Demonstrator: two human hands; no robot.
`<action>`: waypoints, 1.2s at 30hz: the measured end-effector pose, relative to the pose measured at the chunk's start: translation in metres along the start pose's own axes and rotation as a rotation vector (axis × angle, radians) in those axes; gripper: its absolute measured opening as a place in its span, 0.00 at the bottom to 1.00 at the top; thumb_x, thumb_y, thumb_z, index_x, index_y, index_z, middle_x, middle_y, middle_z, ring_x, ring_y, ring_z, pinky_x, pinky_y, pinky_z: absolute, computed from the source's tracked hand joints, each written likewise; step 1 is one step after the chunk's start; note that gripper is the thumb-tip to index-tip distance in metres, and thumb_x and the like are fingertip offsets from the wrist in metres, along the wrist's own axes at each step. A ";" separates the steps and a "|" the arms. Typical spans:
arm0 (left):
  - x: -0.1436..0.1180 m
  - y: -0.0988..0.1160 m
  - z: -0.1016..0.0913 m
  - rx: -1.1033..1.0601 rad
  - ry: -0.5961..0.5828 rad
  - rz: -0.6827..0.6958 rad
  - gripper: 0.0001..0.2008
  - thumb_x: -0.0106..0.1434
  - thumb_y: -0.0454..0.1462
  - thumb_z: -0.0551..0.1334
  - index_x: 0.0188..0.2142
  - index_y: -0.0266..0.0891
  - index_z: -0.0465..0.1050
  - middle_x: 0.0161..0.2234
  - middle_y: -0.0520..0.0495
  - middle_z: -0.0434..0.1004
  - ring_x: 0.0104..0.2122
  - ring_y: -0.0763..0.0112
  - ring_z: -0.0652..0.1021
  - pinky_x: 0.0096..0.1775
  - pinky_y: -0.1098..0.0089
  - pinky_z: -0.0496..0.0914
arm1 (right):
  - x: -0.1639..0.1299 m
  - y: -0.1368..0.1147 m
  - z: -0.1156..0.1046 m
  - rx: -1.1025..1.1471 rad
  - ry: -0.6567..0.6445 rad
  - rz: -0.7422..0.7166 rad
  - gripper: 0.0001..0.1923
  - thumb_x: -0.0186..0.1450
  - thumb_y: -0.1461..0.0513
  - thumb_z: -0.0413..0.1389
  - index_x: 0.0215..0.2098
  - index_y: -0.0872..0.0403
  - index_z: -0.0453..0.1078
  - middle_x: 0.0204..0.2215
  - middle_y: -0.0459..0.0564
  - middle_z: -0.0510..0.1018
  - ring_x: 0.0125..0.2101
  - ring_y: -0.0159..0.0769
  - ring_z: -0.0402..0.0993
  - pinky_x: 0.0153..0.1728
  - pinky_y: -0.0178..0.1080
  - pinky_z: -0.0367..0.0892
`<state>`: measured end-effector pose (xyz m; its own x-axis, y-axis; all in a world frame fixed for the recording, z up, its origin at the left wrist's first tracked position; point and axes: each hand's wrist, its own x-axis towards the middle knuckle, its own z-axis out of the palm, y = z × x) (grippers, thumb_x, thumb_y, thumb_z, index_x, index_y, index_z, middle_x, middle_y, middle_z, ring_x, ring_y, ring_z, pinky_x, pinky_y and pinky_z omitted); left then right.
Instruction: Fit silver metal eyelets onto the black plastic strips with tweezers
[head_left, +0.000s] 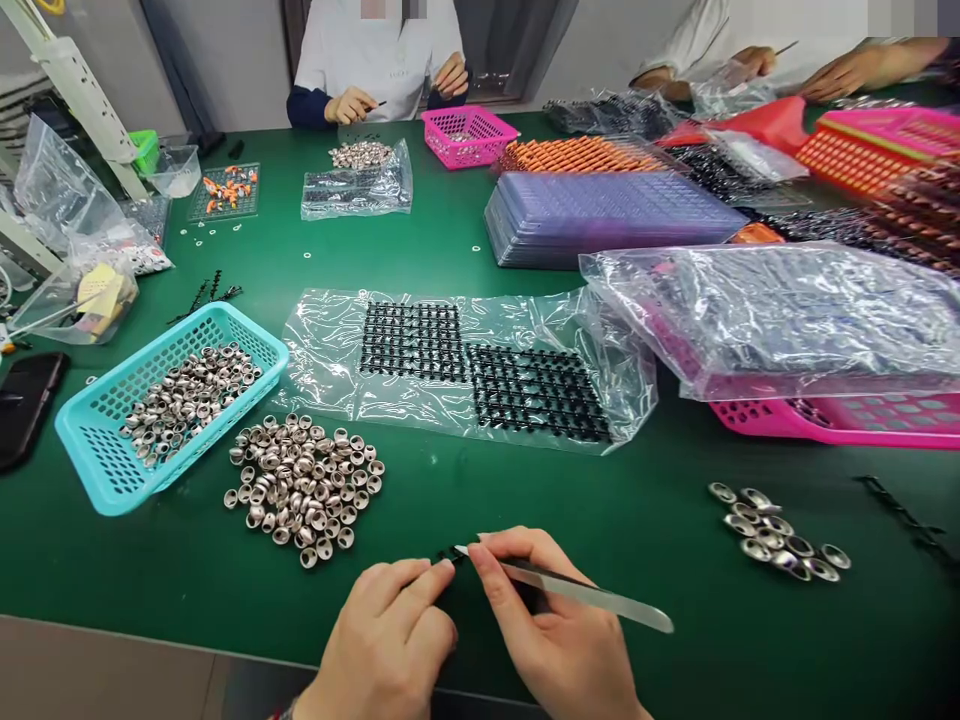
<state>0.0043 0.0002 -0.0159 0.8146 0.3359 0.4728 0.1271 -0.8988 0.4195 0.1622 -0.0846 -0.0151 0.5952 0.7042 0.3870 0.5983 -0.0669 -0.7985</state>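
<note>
Left hand [390, 630]: fingers pinched narrow on a small black part [448, 553], low centre on the green mat [660, 520].
Right hand [547, 620]: closed on metal tweezers [570, 590], tips touching the part.
Loose pile [304, 485]: dull metal rings, round, beside the teal basket [90, 450], which holds more.
Clear bag [465, 370]: glossy film, black lattice strips inside.
Writing: none legible.

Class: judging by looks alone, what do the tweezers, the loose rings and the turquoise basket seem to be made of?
Tweezers: probably steel, a smooth grey sheen. Loose rings: seemingly metal, dull silver with bright glints. Turquoise basket: likely moulded plastic, with uniform colour and perforated walls.
</note>
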 end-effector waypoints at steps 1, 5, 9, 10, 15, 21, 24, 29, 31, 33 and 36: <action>0.000 0.000 0.000 0.001 -0.004 0.001 0.15 0.74 0.27 0.50 0.36 0.40 0.73 0.49 0.39 0.87 0.48 0.61 0.83 0.47 0.64 0.77 | -0.001 0.001 0.000 -0.014 -0.001 -0.023 0.06 0.71 0.61 0.59 0.34 0.48 0.72 0.27 0.43 0.81 0.24 0.29 0.81 0.28 0.27 0.75; 0.000 0.001 0.002 0.009 0.004 0.009 0.17 0.72 0.26 0.48 0.37 0.39 0.74 0.48 0.37 0.86 0.47 0.60 0.82 0.46 0.62 0.77 | 0.000 0.005 -0.003 -0.066 -0.032 -0.195 0.05 0.72 0.63 0.57 0.38 0.48 0.72 0.29 0.46 0.83 0.33 0.35 0.85 0.37 0.33 0.80; 0.000 0.001 0.003 0.033 0.023 0.022 0.17 0.74 0.28 0.48 0.36 0.39 0.74 0.47 0.38 0.86 0.47 0.62 0.82 0.46 0.64 0.76 | 0.006 0.005 -0.006 -0.084 -0.115 -0.452 0.09 0.71 0.70 0.54 0.42 0.51 0.71 0.28 0.47 0.83 0.32 0.35 0.85 0.43 0.37 0.82; 0.001 0.001 0.003 0.036 0.030 0.021 0.18 0.74 0.28 0.48 0.36 0.39 0.74 0.47 0.39 0.86 0.47 0.62 0.82 0.46 0.64 0.76 | 0.008 0.004 -0.007 -0.088 -0.132 -0.498 0.10 0.70 0.72 0.53 0.42 0.52 0.71 0.28 0.47 0.83 0.30 0.34 0.84 0.44 0.38 0.82; 0.000 0.001 0.008 0.032 0.076 0.018 0.17 0.74 0.27 0.48 0.36 0.39 0.73 0.47 0.41 0.86 0.46 0.63 0.82 0.46 0.65 0.75 | 0.011 0.005 -0.006 -0.090 -0.168 -0.593 0.11 0.70 0.73 0.53 0.42 0.54 0.71 0.30 0.50 0.84 0.30 0.33 0.83 0.46 0.39 0.81; -0.004 -0.003 0.014 -0.012 0.108 -0.028 0.17 0.72 0.25 0.48 0.33 0.41 0.69 0.46 0.41 0.86 0.47 0.62 0.83 0.46 0.63 0.76 | 0.011 0.011 -0.003 0.076 -0.113 -0.312 0.05 0.73 0.64 0.56 0.40 0.49 0.72 0.29 0.46 0.82 0.29 0.32 0.82 0.32 0.31 0.79; -0.001 -0.006 0.006 -0.045 0.039 -0.008 0.15 0.71 0.24 0.50 0.34 0.41 0.69 0.48 0.41 0.86 0.47 0.62 0.84 0.46 0.64 0.78 | 0.013 0.013 -0.003 0.107 -0.077 -0.205 0.05 0.73 0.63 0.57 0.37 0.48 0.71 0.28 0.43 0.80 0.28 0.30 0.81 0.31 0.28 0.77; -0.001 -0.007 -0.008 -0.148 0.083 -0.078 0.10 0.71 0.27 0.58 0.37 0.42 0.72 0.51 0.40 0.85 0.48 0.61 0.84 0.48 0.65 0.78 | 0.015 0.015 -0.004 0.163 -0.069 -0.075 0.07 0.72 0.60 0.58 0.34 0.47 0.72 0.27 0.41 0.78 0.26 0.28 0.78 0.28 0.27 0.75; -0.007 -0.007 -0.008 -0.226 0.086 -0.145 0.08 0.71 0.29 0.61 0.40 0.43 0.74 0.45 0.44 0.85 0.43 0.64 0.84 0.45 0.67 0.78 | 0.013 0.014 -0.004 0.175 -0.060 -0.038 0.08 0.72 0.58 0.59 0.33 0.47 0.73 0.26 0.41 0.78 0.25 0.28 0.78 0.27 0.27 0.74; -0.013 -0.007 -0.005 -0.318 0.074 -0.208 0.07 0.72 0.30 0.61 0.40 0.44 0.75 0.36 0.49 0.84 0.35 0.68 0.83 0.38 0.72 0.77 | 0.010 0.012 -0.003 0.182 -0.044 -0.001 0.09 0.71 0.57 0.60 0.32 0.48 0.73 0.25 0.40 0.77 0.23 0.28 0.76 0.25 0.26 0.72; -0.014 -0.008 -0.002 -0.345 0.081 -0.265 0.11 0.74 0.31 0.57 0.39 0.43 0.77 0.32 0.49 0.82 0.31 0.70 0.82 0.34 0.75 0.76 | 0.007 0.009 0.000 0.184 -0.018 0.061 0.09 0.71 0.57 0.60 0.32 0.48 0.74 0.24 0.41 0.78 0.21 0.27 0.75 0.22 0.27 0.70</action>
<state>-0.0097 0.0029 -0.0245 0.7302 0.5759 0.3675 0.1182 -0.6363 0.7623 0.1716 -0.0805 -0.0190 0.6167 0.7157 0.3278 0.4517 0.0194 -0.8920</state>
